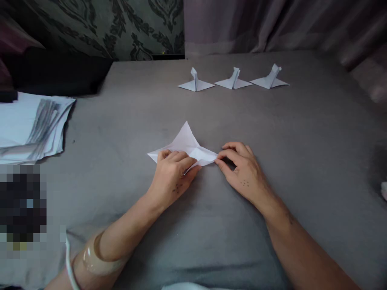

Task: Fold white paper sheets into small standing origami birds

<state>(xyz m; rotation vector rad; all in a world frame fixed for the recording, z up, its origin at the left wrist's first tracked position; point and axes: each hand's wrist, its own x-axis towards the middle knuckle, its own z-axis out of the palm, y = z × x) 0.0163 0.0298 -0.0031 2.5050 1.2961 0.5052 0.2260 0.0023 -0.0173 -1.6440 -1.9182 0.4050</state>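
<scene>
Head: room beyond paper [185,139], nearside unclear

Part-folded paper [185,136] nr ctr of surface [121,117]; L-hand grip [172,165] on its near side, R-hand grip [242,167] at its R tip. Behind it & a bit R: row of 3 folded-paper figs, i.e. L fig. [195,83], mid fig. [234,81], R fig. [271,79], tips touching or nearly. Far L: paper stack [18,121], w/ cloth [60,72] behind. Curtain [226,24] beyond far edge, ctr to R. Bangle [104,259] on L forearm [123,233], w/ cord [69,257] to L.
</scene>
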